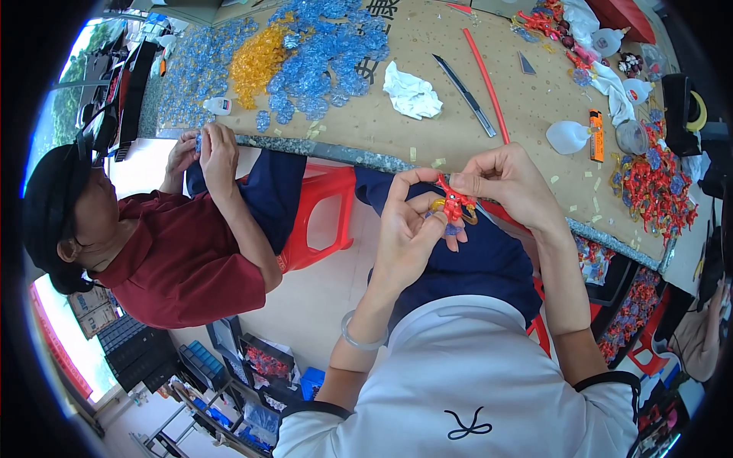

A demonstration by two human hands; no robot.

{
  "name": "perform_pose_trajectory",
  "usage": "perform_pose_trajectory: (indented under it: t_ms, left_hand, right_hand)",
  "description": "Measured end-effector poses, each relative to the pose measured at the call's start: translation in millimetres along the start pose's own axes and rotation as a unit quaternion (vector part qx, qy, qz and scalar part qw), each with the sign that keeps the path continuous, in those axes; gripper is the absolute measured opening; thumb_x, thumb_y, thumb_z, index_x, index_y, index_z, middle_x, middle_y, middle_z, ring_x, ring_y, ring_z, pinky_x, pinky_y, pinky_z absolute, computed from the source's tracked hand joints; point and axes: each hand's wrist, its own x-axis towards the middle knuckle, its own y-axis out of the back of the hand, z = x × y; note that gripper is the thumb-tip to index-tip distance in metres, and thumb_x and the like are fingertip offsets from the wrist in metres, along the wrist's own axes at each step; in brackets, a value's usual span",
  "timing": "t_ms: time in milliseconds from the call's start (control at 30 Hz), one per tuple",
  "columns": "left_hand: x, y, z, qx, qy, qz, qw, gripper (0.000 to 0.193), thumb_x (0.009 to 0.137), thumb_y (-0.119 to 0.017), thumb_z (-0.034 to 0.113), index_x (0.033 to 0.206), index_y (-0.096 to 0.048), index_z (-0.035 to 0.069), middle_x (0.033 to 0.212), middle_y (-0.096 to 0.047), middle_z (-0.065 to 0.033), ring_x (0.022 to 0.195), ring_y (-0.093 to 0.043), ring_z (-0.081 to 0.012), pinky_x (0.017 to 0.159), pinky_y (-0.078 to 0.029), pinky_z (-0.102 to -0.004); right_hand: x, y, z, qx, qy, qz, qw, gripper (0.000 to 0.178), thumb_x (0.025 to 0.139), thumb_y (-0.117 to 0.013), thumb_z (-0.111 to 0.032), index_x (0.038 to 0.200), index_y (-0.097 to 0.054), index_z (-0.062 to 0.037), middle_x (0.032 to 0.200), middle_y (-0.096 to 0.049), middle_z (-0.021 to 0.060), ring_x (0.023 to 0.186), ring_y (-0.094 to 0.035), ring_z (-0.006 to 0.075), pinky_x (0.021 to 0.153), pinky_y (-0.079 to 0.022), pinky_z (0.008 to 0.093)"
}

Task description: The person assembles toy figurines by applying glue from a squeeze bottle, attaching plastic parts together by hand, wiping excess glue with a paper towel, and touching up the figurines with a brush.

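A small red plastic figure (pixel 453 202) with clear yellow and bluish-purple parts is held up over my lap, just off the table's near edge. My left hand (pixel 410 233) is closed around it, thumb and fingers gripping its lower and left side. From the right, my right hand (pixel 513 183) pinches the figure's upper part between thumb and forefinger. Part of the figure is hidden behind my fingers. Many similar red figures with blue and yellow parts lie in a pile (pixel 655 187) at the table's right end.
On the brown-covered table (pixel 427 46) lie blue pieces (pixel 324 57), yellow pieces (pixel 259 65), crumpled white tissue (pixel 411 90), a knife (pixel 464 95), a red rod (pixel 485 84), a squeeze bottle (pixel 569 136) and an orange box (pixel 595 136). At left sits a co-worker (pixel 183 244), near a red stool (pixel 321 210).
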Motion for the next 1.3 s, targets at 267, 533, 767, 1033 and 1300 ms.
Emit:
perform_pose_trajectory:
  t_ms: [267, 533, 767, 1033, 1300]
  left_hand:
    - [0.8, 1.7, -2.7, -0.056, 0.044, -0.034, 0.997, 0.049, 0.084, -0.047, -0.003, 0.130, -0.030, -0.003, 0.089, -0.064, -0.0200, 0.071, -0.067, -0.0259, 0.056, -0.054, -0.0285]
    - [-1.8, -10.1, 5.3, 0.042, 0.026, -0.052, 0.997, 0.058, 0.080, -0.045, -0.012, 0.133, -0.026, -0.001, 0.099, -0.062, -0.0233, 0.074, -0.068, -0.0276, 0.057, -0.056, -0.0283]
    - [-5.9, -17.3, 2.7, -0.013, -0.030, -0.035, 0.999, 0.041, 0.083, -0.042, -0.011, 0.119, -0.031, 0.005, 0.094, -0.064, -0.0230, 0.071, -0.068, -0.0295, 0.053, -0.054, -0.0287]
    - [-4.1, -15.6, -4.0, 0.010, 0.004, -0.036, 0.999, 0.027, 0.087, -0.048, -0.003, 0.112, -0.040, 0.004, 0.094, -0.066, -0.0178, 0.074, -0.069, -0.0301, 0.055, -0.054, -0.0281]
    - [1.1, -12.5, -3.5, -0.020, 0.007, 0.022, 1.000, 0.032, 0.086, -0.052, -0.003, 0.117, -0.044, 0.002, 0.097, -0.066, -0.0202, 0.082, -0.069, -0.0284, 0.060, -0.054, -0.0261]
  right_hand:
    - [2.1, 5.5, -0.3, -0.062, -0.030, -0.010, 0.998, 0.024, 0.082, -0.073, -0.015, 0.068, -0.066, 0.0023, 0.061, -0.062, 0.0034, 0.055, -0.052, 0.0047, 0.050, -0.036, 0.0211]
    - [4.3, 11.3, 9.2, -0.022, -0.043, -0.059, 0.997, 0.024, 0.081, -0.073, -0.015, 0.066, -0.065, 0.0009, 0.057, -0.057, 0.0003, 0.052, -0.046, 0.0034, 0.048, -0.030, 0.0216]
    - [5.3, 13.7, 2.4, 0.014, -0.035, -0.080, 0.996, 0.030, 0.081, -0.073, -0.024, 0.063, -0.067, -0.0012, 0.054, -0.053, -0.0019, 0.053, -0.045, 0.0046, 0.049, -0.029, 0.0219]
    - [-0.7, 19.1, 11.8, 0.065, -0.065, -0.078, 0.993, 0.023, 0.083, -0.071, -0.020, 0.072, -0.067, -0.0006, 0.063, -0.061, -0.0001, 0.056, -0.049, 0.0029, 0.051, -0.033, 0.0202]
    - [-26.6, 11.9, 21.7, 0.029, 0.065, 0.111, 0.991, 0.024, 0.088, -0.065, -0.019, 0.077, -0.069, 0.0018, 0.062, -0.058, -0.0010, 0.057, -0.049, 0.0061, 0.052, -0.038, 0.0208]
